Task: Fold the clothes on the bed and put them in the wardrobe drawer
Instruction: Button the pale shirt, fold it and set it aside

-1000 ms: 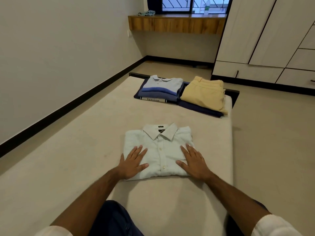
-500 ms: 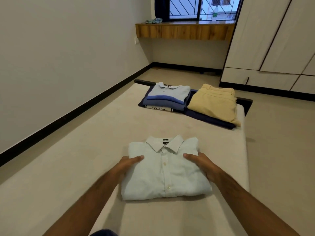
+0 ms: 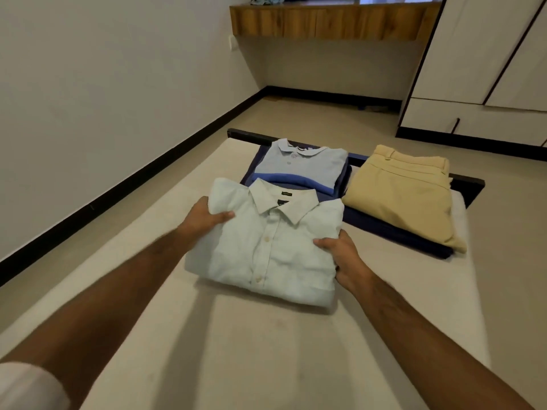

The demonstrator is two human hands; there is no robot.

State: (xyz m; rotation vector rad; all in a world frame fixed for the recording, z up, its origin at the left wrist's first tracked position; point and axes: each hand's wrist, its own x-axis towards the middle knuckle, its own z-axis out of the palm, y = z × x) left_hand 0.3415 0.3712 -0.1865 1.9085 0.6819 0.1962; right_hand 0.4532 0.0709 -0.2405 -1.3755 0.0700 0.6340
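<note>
Head view. A folded pale mint-green button-front shirt with a spread collar is held above a beige mattress surface, collar end pointing away from the wearer. The left hand grips the shirt's left edge near the shoulder, thumb on top and fingers curled beneath. The right hand grips the right edge lower down, thumb on top, fingers wrapped under the fold. The near edge of the shirt casts a shadow on the mattress, so that edge is clear of the surface; whether the far edge touches the clothes behind it cannot be told.

At the far end of the mattress lie 2 stacks of folded clothes. The left stack is topped by a light blue polo shirt with a darker blue band, resting on navy garments. The right stack is topped by folded tan cotton trousers, lying on a dark navy garment. The 2 stacks sit just beside each other.

A dark bed frame rail shows beyond the mattress. A plain white wall with a black skirting strip runs along the left. A wall-mounted wooden shelf spans the far end. A white wardrobe with dark seams and a low drawer stands at the right, drawer closed. The floor is beige.
</note>
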